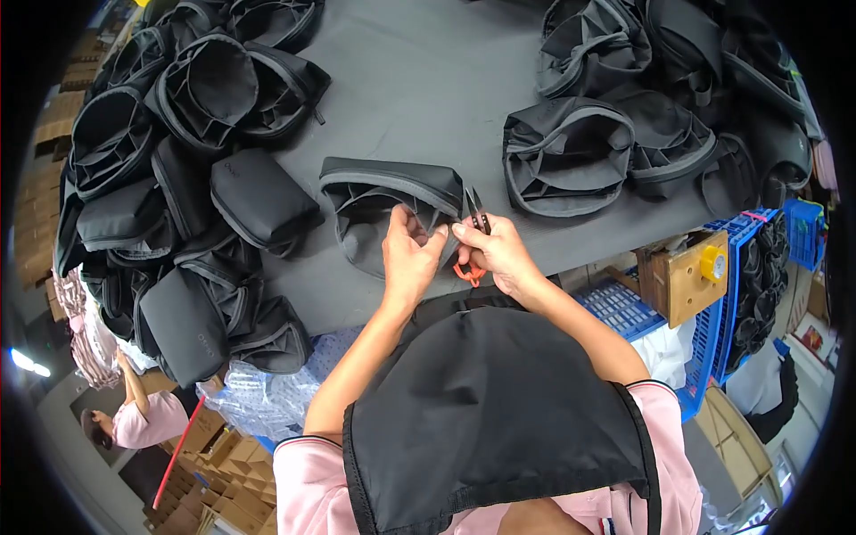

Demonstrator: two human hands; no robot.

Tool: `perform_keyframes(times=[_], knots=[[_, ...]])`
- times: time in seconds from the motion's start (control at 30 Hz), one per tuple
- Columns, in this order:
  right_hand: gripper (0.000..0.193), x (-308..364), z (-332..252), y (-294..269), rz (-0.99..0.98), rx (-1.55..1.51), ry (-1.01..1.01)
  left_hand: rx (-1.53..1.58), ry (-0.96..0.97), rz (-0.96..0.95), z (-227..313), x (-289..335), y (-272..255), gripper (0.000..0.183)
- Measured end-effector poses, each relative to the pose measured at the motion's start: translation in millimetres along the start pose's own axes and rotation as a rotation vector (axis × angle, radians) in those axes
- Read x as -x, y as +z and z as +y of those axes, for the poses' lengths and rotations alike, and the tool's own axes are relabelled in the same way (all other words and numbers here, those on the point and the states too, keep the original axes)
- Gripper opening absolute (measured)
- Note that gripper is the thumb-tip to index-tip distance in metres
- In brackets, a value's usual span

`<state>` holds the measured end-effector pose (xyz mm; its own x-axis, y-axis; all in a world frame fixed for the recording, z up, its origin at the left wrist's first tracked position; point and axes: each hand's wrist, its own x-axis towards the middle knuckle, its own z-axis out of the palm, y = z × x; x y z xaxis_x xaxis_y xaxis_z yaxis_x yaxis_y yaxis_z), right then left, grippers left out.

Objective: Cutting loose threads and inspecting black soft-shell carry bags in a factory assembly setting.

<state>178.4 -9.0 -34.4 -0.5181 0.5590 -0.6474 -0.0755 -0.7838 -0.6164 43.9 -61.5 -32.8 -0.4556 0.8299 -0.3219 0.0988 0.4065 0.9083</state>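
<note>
A black zip pouch lies unzipped on the dark table in front of me, its mouth facing me and its inner pockets showing. My left hand reaches to the mouth and pinches the pouch's edge between thumb and fingers. Close beside it, my right hand is closed around a pair of thread snips. The dark pointed blades stick up past the fingers, and an orange loop hangs below. My right thumb and fingertip meet at the pouch's right edge; whether they also grip it, I cannot tell.
Black pouches are heaped at the left, and more open pouches lie at the right. Blue crates and a wooden block with a yellow tape roll stand right of the table. Another person is at lower left.
</note>
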Motion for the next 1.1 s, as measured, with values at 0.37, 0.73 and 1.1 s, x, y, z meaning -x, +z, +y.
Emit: perform_keyframes(times=[0.37,0.73,1.1], knots=[[0.023,45,-23,-11,0.166,0.78,-0.43,0.522,-0.101,0.023,18,1,12,0.035],[0.023,31,-26,-32,0.042,0.643,-0.234,0.414,-0.096,0.013,12,3,19,0.039],[0.02,39,-49,-16,0.111,1.47,-0.846,0.345,-0.066,0.046,4,3,25,0.038]])
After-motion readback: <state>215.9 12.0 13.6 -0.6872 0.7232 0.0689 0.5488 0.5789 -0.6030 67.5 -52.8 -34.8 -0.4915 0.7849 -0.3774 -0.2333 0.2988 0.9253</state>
